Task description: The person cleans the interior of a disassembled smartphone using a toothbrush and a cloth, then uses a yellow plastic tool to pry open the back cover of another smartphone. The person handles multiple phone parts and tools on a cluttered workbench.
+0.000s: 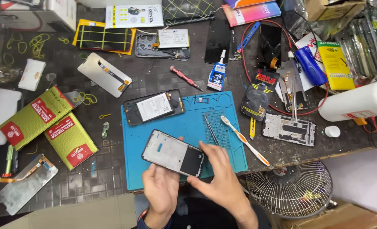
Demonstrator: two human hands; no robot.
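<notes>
Both hands hold a phone frame just above the near edge of the blue mat, close to the person's body. The left hand grips the frame's near left corner from below, thumb up on the edge. The right hand closes over its right end, with the fingers pressing on the dark part there. Neither hand is free.

The frame is thin and carried only by its ends, so a hard squeeze or a twist between the two hands could, in my judgement, bend it or crack whatever is set in it. It also hangs partly over the near edge of the bench; if a grip slipped, it would likely fall past the mat to the person's lap or the floor rather than onto the bench.

Just beyond the right hand lie tweezers and a toothbrush with an orange and white handle, the brush head resting on the mat. A careless sweep of the right wrist could knock either one off, or catch the tweezer tips. Farther on the mat, an opened phone lies with its insides showing, and anything pushed that way could scrape it. A glue tube stands past the far edge of the mat; tipped, it could foul the parts nearby. The wire fan sits low on the near right, within reach of a dropped part.
</notes>
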